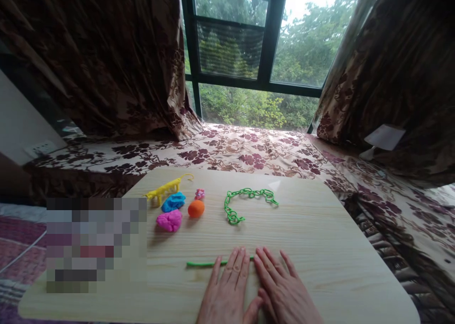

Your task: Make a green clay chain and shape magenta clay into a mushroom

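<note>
A thin roll of green modelling clay lies crosswise on the pale wooden table, its left end bare. My left hand rests flat over the middle of the roll, fingers stretched forward. Beside it, my right hand also lies flat with its fingers outstretched; a bit of green shows between the two hands, and the rest of the roll on that side is hidden. Beyond my fingers a chain of green clay links curves across the tabletop.
To the left sit a pink clay lump, a blue lump, an orange ball, a small pink-and-white piece and a yellow clay figure. A blurred patch covers the left table edge. A white lamp stands back right.
</note>
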A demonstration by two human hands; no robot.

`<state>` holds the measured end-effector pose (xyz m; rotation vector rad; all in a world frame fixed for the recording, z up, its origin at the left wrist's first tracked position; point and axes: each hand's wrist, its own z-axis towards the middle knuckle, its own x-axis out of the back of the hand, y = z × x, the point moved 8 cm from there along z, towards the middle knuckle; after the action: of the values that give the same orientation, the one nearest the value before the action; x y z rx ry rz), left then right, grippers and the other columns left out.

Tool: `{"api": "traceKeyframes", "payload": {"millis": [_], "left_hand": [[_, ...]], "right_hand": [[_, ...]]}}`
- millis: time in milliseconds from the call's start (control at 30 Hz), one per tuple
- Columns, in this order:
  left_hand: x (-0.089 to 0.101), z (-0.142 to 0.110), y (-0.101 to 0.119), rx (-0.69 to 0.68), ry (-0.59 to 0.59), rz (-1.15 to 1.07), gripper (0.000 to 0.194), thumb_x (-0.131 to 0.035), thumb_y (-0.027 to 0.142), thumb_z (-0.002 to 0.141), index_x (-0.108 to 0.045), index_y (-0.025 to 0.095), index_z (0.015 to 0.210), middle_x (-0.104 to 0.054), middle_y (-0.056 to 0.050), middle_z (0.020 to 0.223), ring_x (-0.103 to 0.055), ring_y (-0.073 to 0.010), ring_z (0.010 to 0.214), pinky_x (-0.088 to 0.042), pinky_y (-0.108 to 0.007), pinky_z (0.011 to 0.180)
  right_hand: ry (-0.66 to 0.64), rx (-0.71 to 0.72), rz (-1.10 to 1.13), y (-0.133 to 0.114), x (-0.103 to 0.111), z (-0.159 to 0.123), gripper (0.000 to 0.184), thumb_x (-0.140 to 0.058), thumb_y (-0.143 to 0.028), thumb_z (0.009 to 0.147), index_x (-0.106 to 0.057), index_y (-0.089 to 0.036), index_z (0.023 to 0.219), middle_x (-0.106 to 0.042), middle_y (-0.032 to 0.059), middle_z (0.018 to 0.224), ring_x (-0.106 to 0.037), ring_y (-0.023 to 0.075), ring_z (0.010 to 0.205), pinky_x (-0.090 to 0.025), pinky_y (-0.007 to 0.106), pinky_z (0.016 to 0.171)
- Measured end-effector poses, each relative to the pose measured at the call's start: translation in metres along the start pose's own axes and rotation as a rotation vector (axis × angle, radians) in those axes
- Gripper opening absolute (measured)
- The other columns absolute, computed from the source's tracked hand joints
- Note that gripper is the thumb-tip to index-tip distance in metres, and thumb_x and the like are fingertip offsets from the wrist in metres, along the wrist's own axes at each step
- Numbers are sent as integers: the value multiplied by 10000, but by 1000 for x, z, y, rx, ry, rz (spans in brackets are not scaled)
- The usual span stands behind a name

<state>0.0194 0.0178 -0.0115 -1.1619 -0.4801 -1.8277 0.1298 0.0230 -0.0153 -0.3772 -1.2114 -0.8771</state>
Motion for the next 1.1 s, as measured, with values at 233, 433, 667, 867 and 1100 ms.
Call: {"api": "traceKeyframes", "payload": {"millis": [233,433,667,867,1100], "left_hand": [[8,-8,-1,-67,13,-6,522,-362,448,840,-353,251,1323,-531,-8,1257,-372,-171,1225,-128,-321,1061],[9,1,-12,-27,-27,12,592,-368,518,820,-370,195,1317,-472,-54,1310,-376,-203,1221,-122,-340,1059],[-2,-20,-8,-63,-3,64,514,-397,442,826,-393,247,1301,-525,-14,1262,-264,-176,1289,-61,-360,1086],[-9,-22,-10,-26,-78,69,546,-371,480,822,-417,199,1288,-441,-45,1334,-215,-209,1312,-25,-409,1088],[-9,-16,-15,4,-110,30,584,-366,507,818,-382,191,1309,-404,-56,1359,-247,-215,1300,-31,-404,1086]], "right_hand": [[39,70,44,0,8,-9,492,-377,-309,871,-325,-165,1339,-463,46,1308,-365,173,1229,-212,340,1042],[-53,-3,78,1,7,10,483,-368,-287,875,-323,-168,1341,-403,44,1352,-343,169,1245,-247,317,1026],[85,100,30,-15,2,-1,532,-365,-420,864,-356,-148,1322,-455,54,1313,-320,193,1255,-182,359,1054],[-5,-24,21,-8,-7,-3,519,-368,-358,871,-320,-145,1342,-358,66,1374,-283,203,1279,-166,385,1058],[-47,-77,49,-2,-13,-2,555,-357,-404,871,-284,-147,1358,-320,68,1392,-275,214,1283,-180,396,1049]]}}
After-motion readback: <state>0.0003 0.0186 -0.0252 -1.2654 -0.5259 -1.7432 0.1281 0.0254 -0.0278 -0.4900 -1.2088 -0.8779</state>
